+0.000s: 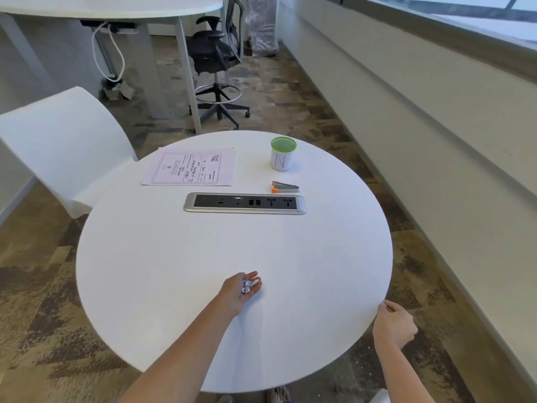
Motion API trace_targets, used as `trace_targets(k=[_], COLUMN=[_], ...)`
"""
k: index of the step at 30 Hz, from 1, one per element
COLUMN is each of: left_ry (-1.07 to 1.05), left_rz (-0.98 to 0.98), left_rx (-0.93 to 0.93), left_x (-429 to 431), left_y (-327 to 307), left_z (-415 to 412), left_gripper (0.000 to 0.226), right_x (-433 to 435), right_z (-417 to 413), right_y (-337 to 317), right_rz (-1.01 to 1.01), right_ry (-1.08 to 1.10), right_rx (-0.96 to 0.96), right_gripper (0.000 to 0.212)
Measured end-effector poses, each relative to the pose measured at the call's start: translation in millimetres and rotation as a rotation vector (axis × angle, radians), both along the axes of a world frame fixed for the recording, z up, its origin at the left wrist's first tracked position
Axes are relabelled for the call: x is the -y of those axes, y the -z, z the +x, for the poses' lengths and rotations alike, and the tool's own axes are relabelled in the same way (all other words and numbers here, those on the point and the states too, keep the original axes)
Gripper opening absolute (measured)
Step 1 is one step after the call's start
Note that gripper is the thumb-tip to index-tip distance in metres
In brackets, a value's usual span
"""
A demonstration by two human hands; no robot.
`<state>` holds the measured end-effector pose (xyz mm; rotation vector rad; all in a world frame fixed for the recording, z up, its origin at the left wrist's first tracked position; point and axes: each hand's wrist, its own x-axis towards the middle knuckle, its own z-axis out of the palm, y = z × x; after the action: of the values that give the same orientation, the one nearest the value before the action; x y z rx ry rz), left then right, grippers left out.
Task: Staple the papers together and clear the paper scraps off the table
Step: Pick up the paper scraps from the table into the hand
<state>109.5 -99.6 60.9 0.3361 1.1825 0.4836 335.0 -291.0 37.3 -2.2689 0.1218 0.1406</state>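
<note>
Head view: left hand (239,289) palm-up near, cupping crumpled white paper scraps (247,286), likely for carrying off round white table (203,242); right hand (393,324) curled, empty, at right rim; printed white papers (190,167) far left.

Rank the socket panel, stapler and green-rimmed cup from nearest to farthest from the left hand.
1. Socket panel, table centre, straight beyond the left hand.
2. Stapler, just behind the panel's right end.
3. Green-rimmed cup, farthest back, right.

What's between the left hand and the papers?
Head view: bare table, then the power strip crosses the line. The papers lie just beyond it. The left hand holds scraps.
</note>
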Motion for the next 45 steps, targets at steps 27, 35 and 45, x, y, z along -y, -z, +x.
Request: trace_targets(k=[27,35,45], left_ry=[-0.091,-0.144,-0.256], left_rz=[-0.05,0.004,0.274], left_rx=[0.223,0.25,0.308], left_x=[-63.0,-108.9,-163.6], left_y=[-72.1,-102.1,-129.9], left_z=[81.6,103.4,152.1], left_gripper=[0.026,0.026,0.041], right_x=[-186.3,-236.9,-326.1], right_z=[-74.5,-57.6,-17.8], right_y=[-110.9,-129.2,-141.8], right_rz=[0.253,0.097,1.139], right_ry=[-0.975,-1.162,-0.347], right_rx=[0.21,0.404,-1.01], right_gripper=[0.02,0.019,0.031])
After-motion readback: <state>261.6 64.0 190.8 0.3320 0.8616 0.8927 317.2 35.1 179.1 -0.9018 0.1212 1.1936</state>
